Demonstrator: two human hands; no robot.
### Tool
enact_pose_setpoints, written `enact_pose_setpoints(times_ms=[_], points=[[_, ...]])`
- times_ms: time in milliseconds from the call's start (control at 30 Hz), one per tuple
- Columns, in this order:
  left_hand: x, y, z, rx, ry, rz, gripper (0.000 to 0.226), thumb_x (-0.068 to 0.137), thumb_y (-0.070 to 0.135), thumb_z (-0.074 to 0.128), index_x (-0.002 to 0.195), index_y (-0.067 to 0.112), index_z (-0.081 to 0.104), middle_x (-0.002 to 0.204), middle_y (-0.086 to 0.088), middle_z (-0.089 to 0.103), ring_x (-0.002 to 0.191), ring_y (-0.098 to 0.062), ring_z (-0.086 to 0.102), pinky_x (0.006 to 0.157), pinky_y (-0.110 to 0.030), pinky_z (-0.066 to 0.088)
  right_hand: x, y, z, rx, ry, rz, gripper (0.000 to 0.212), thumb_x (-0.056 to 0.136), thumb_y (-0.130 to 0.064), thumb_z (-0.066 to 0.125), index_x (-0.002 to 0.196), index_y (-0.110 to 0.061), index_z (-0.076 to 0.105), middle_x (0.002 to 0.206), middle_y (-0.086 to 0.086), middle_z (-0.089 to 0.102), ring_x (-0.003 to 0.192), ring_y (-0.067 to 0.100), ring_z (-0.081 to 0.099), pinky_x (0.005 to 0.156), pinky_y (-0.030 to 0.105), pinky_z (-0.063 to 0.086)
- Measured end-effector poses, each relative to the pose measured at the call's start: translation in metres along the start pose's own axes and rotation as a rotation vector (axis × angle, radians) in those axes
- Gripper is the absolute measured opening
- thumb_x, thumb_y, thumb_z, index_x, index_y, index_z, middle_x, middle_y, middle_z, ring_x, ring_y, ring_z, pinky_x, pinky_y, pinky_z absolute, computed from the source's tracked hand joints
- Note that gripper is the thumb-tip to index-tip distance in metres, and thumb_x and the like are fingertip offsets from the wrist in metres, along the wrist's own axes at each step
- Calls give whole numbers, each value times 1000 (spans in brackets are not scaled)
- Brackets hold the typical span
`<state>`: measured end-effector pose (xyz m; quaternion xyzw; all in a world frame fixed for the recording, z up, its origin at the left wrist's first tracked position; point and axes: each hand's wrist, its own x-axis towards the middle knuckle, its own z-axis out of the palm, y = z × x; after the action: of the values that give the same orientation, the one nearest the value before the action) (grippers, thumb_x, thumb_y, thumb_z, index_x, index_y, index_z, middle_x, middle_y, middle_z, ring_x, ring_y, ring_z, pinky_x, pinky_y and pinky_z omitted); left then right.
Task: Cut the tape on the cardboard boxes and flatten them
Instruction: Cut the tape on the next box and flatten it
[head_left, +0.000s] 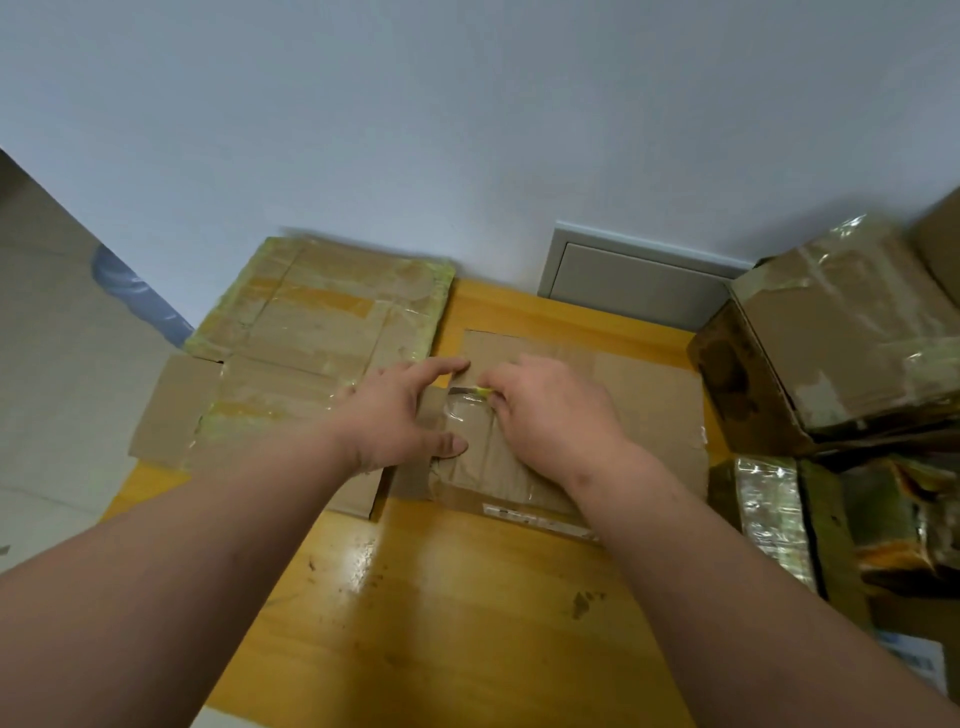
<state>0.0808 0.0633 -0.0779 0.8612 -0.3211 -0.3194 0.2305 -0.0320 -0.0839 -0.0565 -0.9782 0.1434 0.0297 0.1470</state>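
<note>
The left hand (400, 410) pressed, fingers spread, on a flattened box (587, 410) mid-tabletop (441, 613), while the right hand (545, 410) gripped a small yellow-tipped cutter (470, 391) (blade barely visible) at the tape; shallow strokes away from the bracing fingers seemed wisest.

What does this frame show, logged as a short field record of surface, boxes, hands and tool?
surface: wooden table
box in work: flattened cardboard box, taped, lying under both hands
left hand: fingers spread, pressing on the cardboard
right hand: grips a small yellow-tipped tool at the tape; blade unclear
done: flattened stack, far left
waiting: unflattened boxes, right
</note>
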Motion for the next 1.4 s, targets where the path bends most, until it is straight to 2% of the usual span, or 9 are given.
enact_pose_setpoints(times_ms=[133, 267, 400, 500, 633, 1000, 1167, 1267, 1400], points=[[-1, 2, -1, 126, 13, 3, 87, 73, 54, 78, 144, 58, 27, 152, 5, 37, 141, -24, 30, 116, -54, 22, 0, 0, 1, -13, 9, -3, 29, 97, -16, 47, 119, -31, 60, 98, -2, 56, 95, 25, 54, 63, 33, 38], [1, 3, 0, 312, 60, 7, 86, 73, 66, 70, 144, 61, 21, 154, 11, 31, 141, -24, 27, 111, -49, 17, 0, -4, 0, -43, 10, -15, 29, 98, -17, 45, 120, -30, 59, 81, -4, 39, 81, 22, 39, 62, 32, 30], [1, 0, 1, 406, 79, 6, 85, 73, 75, 63, 143, 64, 15, 156, 12, 28, 142, -25, 22, 110, -49, 16, -5, -9, -4, -51, -23, -23, 25, 97, -14, 44, 112, -26, 59, 72, -8, 29, 77, 23, 39, 60, 32, 28], [1, 0, 2, 448, 77, -2, 85, 73, 79, 58, 143, 66, 11, 157, 12, 27, 143, -26, 21, 111, -50, 15, -7, -9, -7, -55, -50, -7, 26, 95, -11, 43, 110, -26, 59, 73, -6, 31, 79, 26, 46, 60, 33, 31], [0, 2, 3, 505, 74, -14, 85, 74, 81, 55, 143, 65, 7, 156, 11, 28, 143, -27, 22, 110, -50, 17, -7, -7, -11, -59, -81, 7, 33, 94, -7, 42, 115, -26, 59, 73, -5, 29, 78, 26, 42, 64, 35, 36], [-2, 9, 2, 575, 48, -63, 84, 77, 80, 51, 144, 65, 3, 157, 9, 28, 142, -28, 22, 110, -51, 17, -23, 14, -25, -99, -102, 62, 30, 86, 1, 43, 88, -27, 52, 80, 0, 45, 78, 27, 47, 63, 35, 37], [-2, 12, 2, 570, 41, -83, 84, 78, 80, 52, 145, 64, 4, 157, 8, 29, 141, -28, 24, 109, -51, 19, -31, 23, -26, -83, -38, 40, 17, 90, -9, 48, 90, -24, 56, 85, 1, 52, 85, 30, 57, 61, 34, 36], [-2, 13, 2, 562, 37, -93, 84, 78, 79, 53, 145, 65, 4, 158, 8, 28, 142, -28, 23, 110, -51, 18, -32, 20, -22, -14, 61, 6, 14, 92, -13, 51, 96, -24, 59, 86, 0, 50, 85, 30, 56, 62, 34, 36], [-3, 13, 4, 552, 38, -101, 84, 78, 79, 54, 144, 66, 4, 157, 10, 28, 142, -27, 22, 111, -50, 16, -22, 10, -15, 6, 41, -27, 14, 95, -14, 49, 98, -26, 56, 92, 0, 56, 80, 26, 50, 61, 34, 34]])
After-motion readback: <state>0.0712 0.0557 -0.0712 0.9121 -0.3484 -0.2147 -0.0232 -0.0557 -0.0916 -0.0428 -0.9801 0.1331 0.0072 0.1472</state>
